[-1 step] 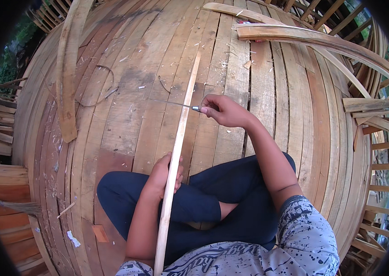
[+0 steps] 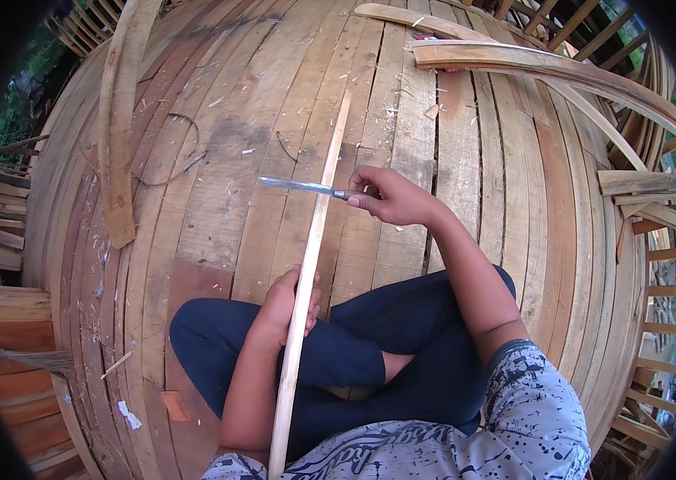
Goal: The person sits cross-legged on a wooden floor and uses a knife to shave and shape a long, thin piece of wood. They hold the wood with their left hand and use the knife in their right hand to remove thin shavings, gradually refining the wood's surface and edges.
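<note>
A long, thin, pale wooden stick (image 2: 316, 233) runs from beside my body out over the plank floor, narrowing toward its far end. My left hand (image 2: 282, 302) is closed around its middle, above my crossed legs. In my right hand (image 2: 390, 198) is a knife (image 2: 296, 186), gripped by its handle between thumb and fingers. The blade points left and lies across the stick, its broad shiny side showing. Most of the handle is hidden in my fingers. I cannot tell whether the blade touches the wood.
Curved timbers lie at the far right (image 2: 546, 70) and left (image 2: 116, 152). A thin cord (image 2: 192, 132), wood shavings and a small wood block (image 2: 176, 406) are on the floor. Slatted railings stand on both sides, with a bristle bundle (image 2: 34, 360) at the left.
The knife has turned in my right hand: its blade was seen nearly edge-on and now shows its flat side. The stick and my left hand have hardly moved.
</note>
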